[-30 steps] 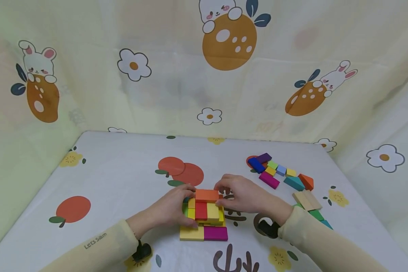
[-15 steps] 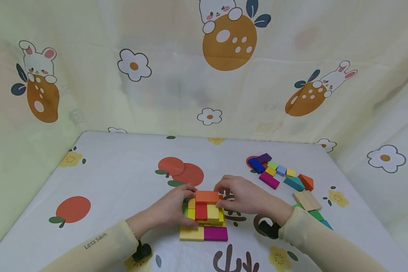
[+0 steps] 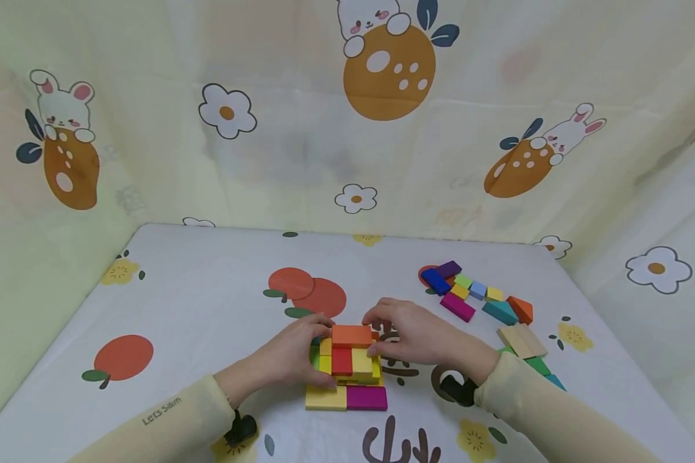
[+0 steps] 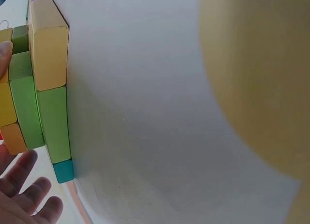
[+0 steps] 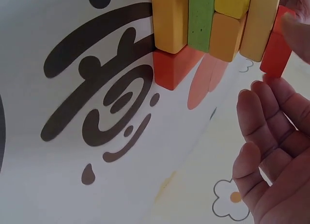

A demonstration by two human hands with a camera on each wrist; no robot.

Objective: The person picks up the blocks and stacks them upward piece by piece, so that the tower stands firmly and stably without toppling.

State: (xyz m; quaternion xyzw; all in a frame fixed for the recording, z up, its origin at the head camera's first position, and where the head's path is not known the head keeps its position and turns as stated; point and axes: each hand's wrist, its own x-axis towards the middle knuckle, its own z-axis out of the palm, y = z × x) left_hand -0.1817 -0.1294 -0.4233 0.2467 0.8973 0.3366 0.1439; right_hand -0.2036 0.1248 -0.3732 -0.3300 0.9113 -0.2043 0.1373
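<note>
A low stack of coloured wooden blocks stands at the front middle of the table, with a red block [image 3: 342, 361] and a pale yellow block [image 3: 361, 362] on its upper face. My left hand [image 3: 293, 350] grips the stack's left side, thumb at the front and fingers behind. Across the top rear lies an orange block [image 3: 351, 336]. My right hand [image 3: 414, 331] pinches its right end between thumb and forefinger, while the other fingers curve free in the right wrist view. Green blocks [image 4: 54, 125] show low on the stack's left side in the left wrist view.
Loose blocks lie at the right rear, among them a blue block [image 3: 435, 281], a magenta block [image 3: 457, 307] and a teal triangle [image 3: 500, 312]. Plain wooden blocks [image 3: 522, 341] lie nearer on the right. A patterned cloth [image 3: 197, 386] covers the table, and curtains [image 3: 289, 148] enclose it.
The orange block has shifted very slightly toward me on the stack. Both hands stay almost still.
</note>
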